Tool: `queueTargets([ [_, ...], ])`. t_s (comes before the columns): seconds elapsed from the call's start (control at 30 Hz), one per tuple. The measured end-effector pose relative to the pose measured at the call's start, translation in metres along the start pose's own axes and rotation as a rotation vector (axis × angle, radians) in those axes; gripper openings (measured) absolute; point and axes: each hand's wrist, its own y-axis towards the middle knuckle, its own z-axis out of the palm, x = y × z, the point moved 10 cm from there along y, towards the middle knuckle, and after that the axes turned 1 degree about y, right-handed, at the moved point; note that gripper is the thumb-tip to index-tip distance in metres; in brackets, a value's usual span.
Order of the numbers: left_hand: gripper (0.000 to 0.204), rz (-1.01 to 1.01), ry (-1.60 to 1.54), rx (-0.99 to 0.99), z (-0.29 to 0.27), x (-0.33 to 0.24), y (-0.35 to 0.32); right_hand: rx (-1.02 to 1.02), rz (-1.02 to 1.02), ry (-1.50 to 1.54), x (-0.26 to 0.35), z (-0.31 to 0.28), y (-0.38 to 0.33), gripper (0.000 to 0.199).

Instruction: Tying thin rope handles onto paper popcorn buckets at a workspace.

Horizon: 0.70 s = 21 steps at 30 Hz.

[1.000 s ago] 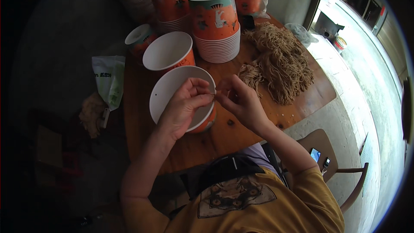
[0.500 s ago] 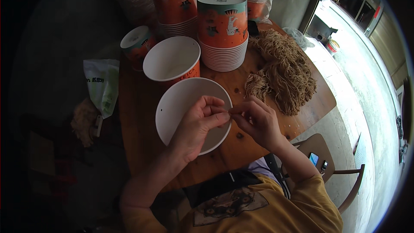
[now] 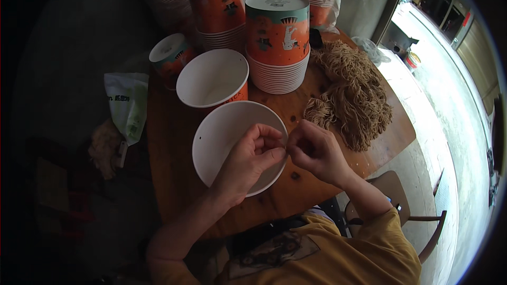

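Observation:
A white-lined paper bucket (image 3: 219, 137) lies in front of me with its mouth toward me; a small dark hole shows near its left rim. Across its inside reaches my left hand (image 3: 249, 161), fingers curled and thumb tip at the right rim. Just outside that rim, my right hand (image 3: 316, 150) is closed, thumb and forefinger pinched close to the left fingertips. Whatever lies between the fingertips is too small to make out. Behind stands a second open bucket (image 3: 211, 76), orange outside. Right of the hands lies a heap of tan cords (image 3: 354, 95).
Upside-down stacks of orange and green buckets (image 3: 277, 37) rise at the back, with plastic-wrapped stacks behind. A small bucket (image 3: 168, 47) stands back left. A white and green bag (image 3: 127, 100) is beyond the wooden table's (image 3: 174, 179) left edge; a chair (image 3: 391, 190) stands right.
My right hand has turned and its fingers have curled in more tightly beside the rim. The left hand stays nearly the same at the bucket. The whole view has shifted slightly.

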Motion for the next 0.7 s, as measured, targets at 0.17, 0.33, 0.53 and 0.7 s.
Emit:
queueTargets([
  [0.17,0.032,0.113,0.205,0.015,0.011,-0.009,-0.007,0.146,0.244,0.471,-0.037,0.018,-0.004,0.007],
  [0.33,0.031,0.140,0.294,-0.018,0.017,-0.011,-0.011,0.237,0.267,0.594,-0.042,0.021,-0.006,0.009],
  [0.53,0.028,0.151,0.327,-0.032,0.021,-0.010,-0.012,0.255,0.257,0.695,-0.042,0.020,-0.011,0.011],
  [0.7,0.023,0.129,0.329,-0.041,0.019,-0.009,-0.015,0.225,0.300,0.720,-0.040,0.018,-0.018,0.013],
])
